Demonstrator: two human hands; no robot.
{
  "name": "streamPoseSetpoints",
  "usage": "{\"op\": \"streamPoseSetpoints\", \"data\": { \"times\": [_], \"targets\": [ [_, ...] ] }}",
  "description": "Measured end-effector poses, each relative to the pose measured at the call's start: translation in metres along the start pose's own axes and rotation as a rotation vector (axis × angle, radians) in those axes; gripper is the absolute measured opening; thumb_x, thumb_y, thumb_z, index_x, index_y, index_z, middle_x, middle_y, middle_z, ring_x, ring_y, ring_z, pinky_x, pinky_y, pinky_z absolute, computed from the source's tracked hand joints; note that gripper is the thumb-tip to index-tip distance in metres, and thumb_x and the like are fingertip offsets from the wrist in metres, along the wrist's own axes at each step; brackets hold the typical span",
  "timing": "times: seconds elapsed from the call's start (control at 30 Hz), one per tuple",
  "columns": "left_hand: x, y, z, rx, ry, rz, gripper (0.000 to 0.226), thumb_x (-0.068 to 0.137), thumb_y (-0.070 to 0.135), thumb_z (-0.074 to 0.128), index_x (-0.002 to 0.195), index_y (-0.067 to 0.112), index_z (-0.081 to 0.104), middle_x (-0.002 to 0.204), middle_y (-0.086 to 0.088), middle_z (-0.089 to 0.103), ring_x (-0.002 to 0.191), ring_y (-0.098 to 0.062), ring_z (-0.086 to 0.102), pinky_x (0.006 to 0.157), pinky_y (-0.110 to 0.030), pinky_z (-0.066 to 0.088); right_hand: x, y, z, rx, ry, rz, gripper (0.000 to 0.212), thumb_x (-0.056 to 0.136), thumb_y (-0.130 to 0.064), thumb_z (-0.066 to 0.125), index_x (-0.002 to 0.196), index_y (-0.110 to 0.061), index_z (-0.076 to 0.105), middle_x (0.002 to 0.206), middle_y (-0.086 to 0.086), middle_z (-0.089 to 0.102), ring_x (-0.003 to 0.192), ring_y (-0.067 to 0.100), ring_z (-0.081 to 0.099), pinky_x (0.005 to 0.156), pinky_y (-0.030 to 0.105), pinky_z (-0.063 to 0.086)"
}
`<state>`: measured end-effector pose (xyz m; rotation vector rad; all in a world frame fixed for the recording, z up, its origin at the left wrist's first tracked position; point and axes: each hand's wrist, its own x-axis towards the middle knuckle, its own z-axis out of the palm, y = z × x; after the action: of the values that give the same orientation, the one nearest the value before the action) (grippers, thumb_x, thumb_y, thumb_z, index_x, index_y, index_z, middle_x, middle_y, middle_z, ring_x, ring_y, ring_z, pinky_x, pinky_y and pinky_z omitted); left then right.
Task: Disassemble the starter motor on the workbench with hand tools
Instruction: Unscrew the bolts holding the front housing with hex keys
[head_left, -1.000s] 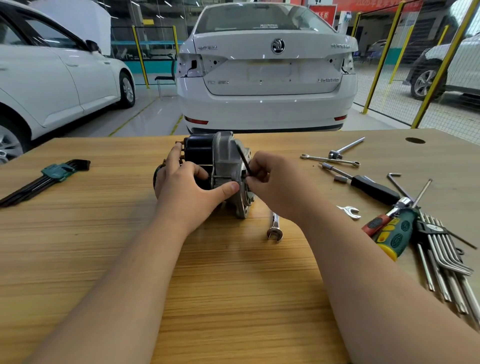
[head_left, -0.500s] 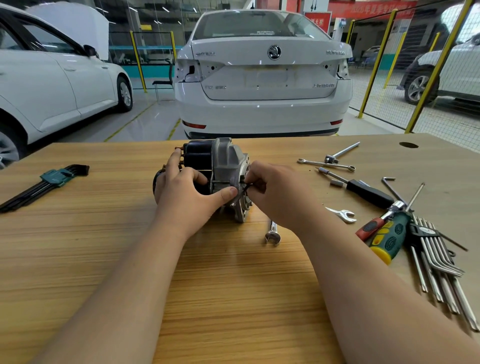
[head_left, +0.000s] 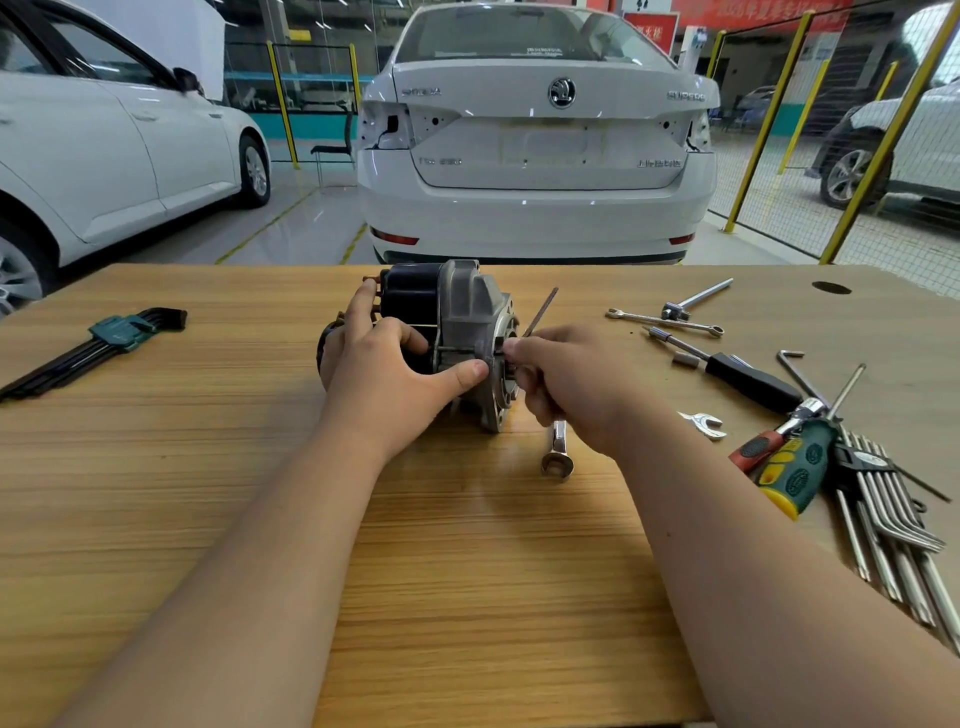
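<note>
The starter motor (head_left: 462, 306), black body with a grey cast nose, lies on its side in the middle of the wooden workbench (head_left: 156, 493). My left hand (head_left: 384, 374) grips its body from the near side, thumb pressed on the grey housing. My right hand (head_left: 566, 379) pinches a thin dark hex key (head_left: 540, 312) at the motor's right end face. The key's long arm slants up and to the right above my fingers. Its tip is hidden between my fingers and the flange.
An open-end spanner (head_left: 557, 452) lies just under my right wrist. To the right are a small spanner (head_left: 704, 423), a black-handled driver (head_left: 748, 379), a green-yellow screwdriver (head_left: 795, 467), a fan of long keys (head_left: 893, 535) and a combination wrench (head_left: 665, 321). A green-holder hex key set (head_left: 104, 338) lies far left.
The hex key's long arm has swung from leaning up-left, down out of sight, to slanting up-right. My left hand has kept its grip on the motor.
</note>
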<state>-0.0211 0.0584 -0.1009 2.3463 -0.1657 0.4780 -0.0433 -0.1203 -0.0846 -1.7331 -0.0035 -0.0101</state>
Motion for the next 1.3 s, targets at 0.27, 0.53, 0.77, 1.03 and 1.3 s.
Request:
{"op": "streamPoseSetpoints", "data": {
  "times": [0.27,0.53,0.77,1.03,1.3],
  "targets": [
    [0.001,-0.001,-0.001,-0.008,-0.011,0.003,0.051,0.062,0.068,0.072,0.088,0.03,0.052,0.161,0.014,0.008,0.144,-0.018,0.011,0.112,-0.042,0.024,0.007,-0.001,0.002,0.267,-0.017,0.266,0.015,0.095,-0.024,0.059,0.083,-0.015,0.06,0.048,-0.007,0.048,0.036,0.006,0.039,0.034,0.02,0.033],
    [0.001,-0.002,-0.001,-0.008,-0.01,0.0,0.051,0.062,0.068,0.073,0.087,0.03,0.051,0.161,0.013,0.008,0.145,-0.018,0.01,0.113,-0.043,0.023,0.003,-0.004,0.007,0.301,-0.003,0.324,0.017,0.096,-0.023,0.058,0.082,-0.013,0.061,0.044,-0.009,0.043,0.034,0.006,0.037,0.034,0.017,0.031],
    [0.001,-0.001,-0.001,0.01,-0.006,0.005,0.052,0.063,0.067,0.072,0.091,0.027,0.054,0.162,0.011,0.008,0.145,-0.019,0.01,0.113,-0.044,0.022,0.001,-0.004,0.011,0.214,0.071,0.27,0.015,0.094,-0.023,0.06,0.084,-0.012,0.062,0.044,-0.008,0.048,0.035,0.006,0.041,0.036,0.019,0.035],
    [0.001,-0.002,-0.001,-0.004,-0.002,0.011,0.046,0.063,0.066,0.073,0.082,0.032,0.048,0.161,0.012,0.009,0.144,-0.017,0.011,0.112,-0.042,0.024,0.003,-0.005,0.011,0.212,0.08,0.224,0.016,0.094,-0.022,0.061,0.083,-0.011,0.062,0.044,-0.007,0.046,0.036,0.008,0.039,0.036,0.019,0.033],
    [0.002,-0.004,0.0,-0.008,0.015,0.01,0.051,0.063,0.066,0.073,0.089,0.027,0.053,0.161,0.012,0.009,0.144,-0.017,0.012,0.112,-0.04,0.023,0.001,-0.006,0.012,0.109,0.062,0.25,0.02,0.095,-0.027,0.06,0.083,-0.012,0.062,0.045,-0.007,0.048,0.036,0.007,0.04,0.038,0.019,0.035]
  ]
}}
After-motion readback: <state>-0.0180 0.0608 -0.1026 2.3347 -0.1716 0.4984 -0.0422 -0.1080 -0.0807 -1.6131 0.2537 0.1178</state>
